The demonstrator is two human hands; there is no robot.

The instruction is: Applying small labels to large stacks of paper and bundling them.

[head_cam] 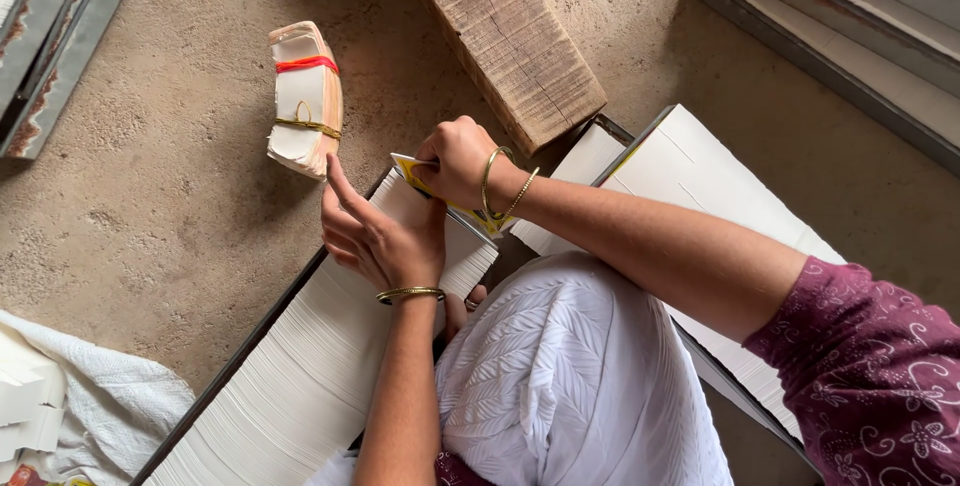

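My left hand (pixel 375 231) rests palm-down on the top end of a long row of white cards (pixel 300 376) packed on edge in a dark tray, its index finger raised. My right hand (pixel 455 161) crosses over it and pinches a yellow-and-white card (pixel 478 220) at the head of that row. Both wrists wear gold bangles. A second stack of white card sheets (pixel 700 196) lies to the right, partly under my right forearm. My knee in white patterned cloth (pixel 570 376) sits between the two stacks.
A bundle of cards tied with a red and a yellow rubber band (pixel 305 101) lies on the concrete floor just beyond my hands. A rough wooden block (pixel 505 31) lies at the top. White cloth (pixel 110 401) sits at lower left. Metal frames (pixel 60 26) line the upper corners.
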